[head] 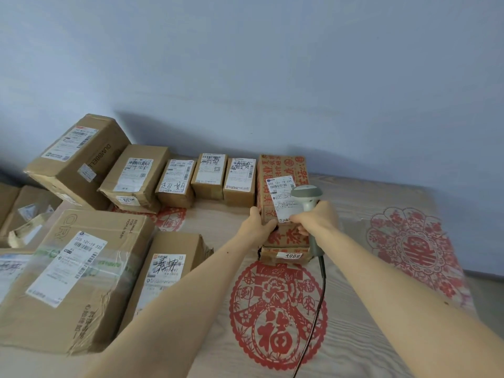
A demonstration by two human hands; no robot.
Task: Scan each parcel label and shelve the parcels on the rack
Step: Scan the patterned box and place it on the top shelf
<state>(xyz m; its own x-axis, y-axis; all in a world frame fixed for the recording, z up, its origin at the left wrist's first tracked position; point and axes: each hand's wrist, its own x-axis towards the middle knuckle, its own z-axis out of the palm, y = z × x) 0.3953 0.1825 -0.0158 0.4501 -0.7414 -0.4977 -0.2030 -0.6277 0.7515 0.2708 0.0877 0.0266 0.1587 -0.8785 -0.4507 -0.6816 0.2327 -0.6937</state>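
Red-printed parcel (282,184) sits between the two hands, on the wood-grain surface (354,309), back end near the blue wall (245,64). White shipping label (282,197) on its top face, partly covered by the scanner head. Small tag reading 4068 (292,255) on the near end, just below the hands. Left hand (260,223) grips the parcel's near left corner, thumb along the side, fingers curled over the top edge. Right hand (317,218) is wrapped round the handle of a grey barcode scanner (306,196), head over the label; its black cable (317,304) runs down alongside the right forearm. Left of the left hand: a row of brown cartons along the wall, nearest one small with scribbled label (240,181), ending in a big tilted box marked DUMBBELL (79,159). Nearer, under the left forearm, a carton with handwritten label (169,268), and a large taped box (73,279) beyond it. Red paper-cut prints on the surface: one circular motif (275,317) between the forearms, another (411,249) right of the right hand.
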